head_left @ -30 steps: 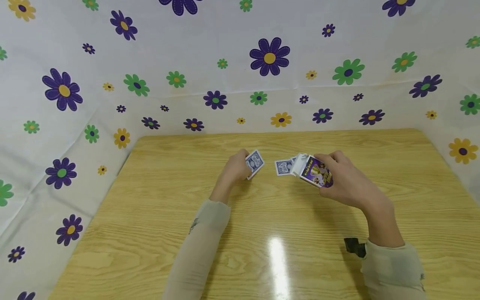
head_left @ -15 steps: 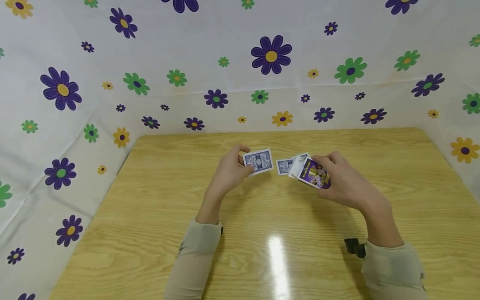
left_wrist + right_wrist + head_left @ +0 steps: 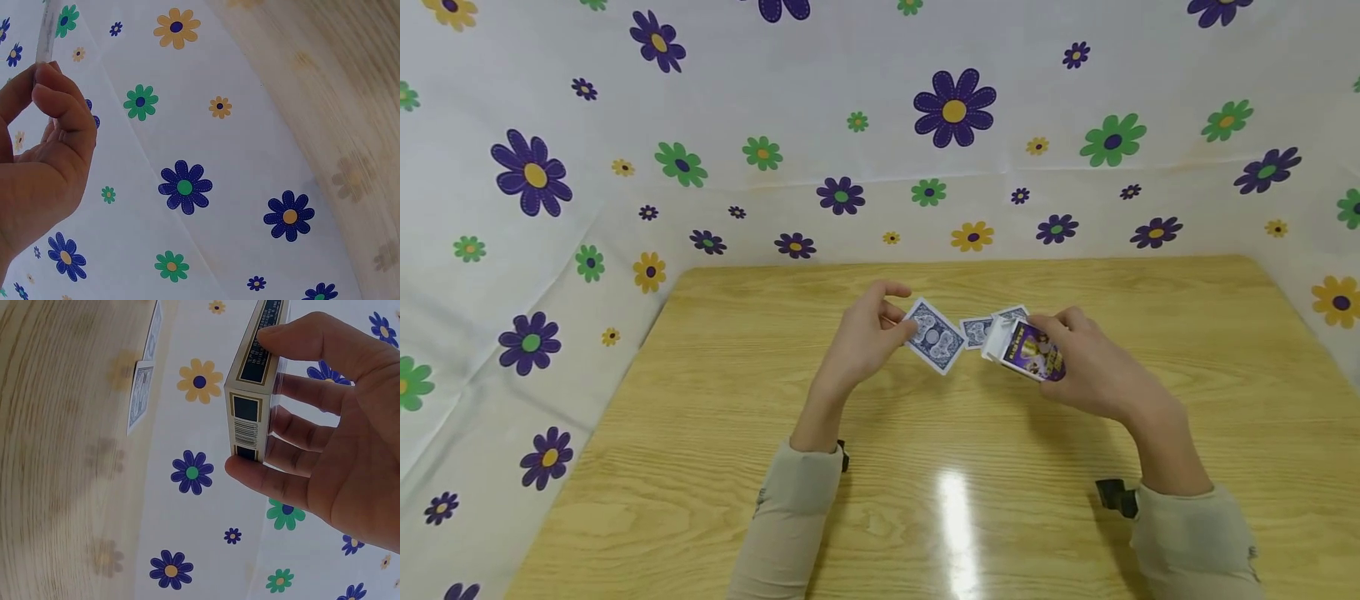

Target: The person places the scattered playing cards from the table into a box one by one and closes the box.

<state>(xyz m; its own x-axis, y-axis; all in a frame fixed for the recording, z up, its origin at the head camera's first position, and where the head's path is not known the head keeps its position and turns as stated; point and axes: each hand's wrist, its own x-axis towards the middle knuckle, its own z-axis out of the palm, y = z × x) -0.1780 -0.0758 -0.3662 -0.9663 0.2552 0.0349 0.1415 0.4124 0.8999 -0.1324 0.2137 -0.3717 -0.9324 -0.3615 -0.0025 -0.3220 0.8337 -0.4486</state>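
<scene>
Above the table's middle, my left hand (image 3: 867,335) pinches a stack of blue-backed playing cards (image 3: 935,337) between thumb and fingers, backs facing up and the stack tilted. In the left wrist view only a thin edge of the cards (image 3: 45,31) shows over the fingertips. My right hand (image 3: 1093,367) grips a purple card box (image 3: 1030,350) with its white flap open toward the left. The right wrist view shows the box's barcode end (image 3: 247,428), thumb on one side and fingers on the other. Behind the box, blue-backed cards (image 3: 976,332) lie on the table, partly hidden by it.
The wood-grain table (image 3: 700,400) runs back to a white cloth (image 3: 820,92) with purple, green and yellow flowers, which also stands along the left and right sides. A bright light reflection falls across the table's front middle.
My left hand has lifted and turned, bringing the cards from near the tabletop to a raised, tilted position closer to the box. The right hand and box have hardly moved.
</scene>
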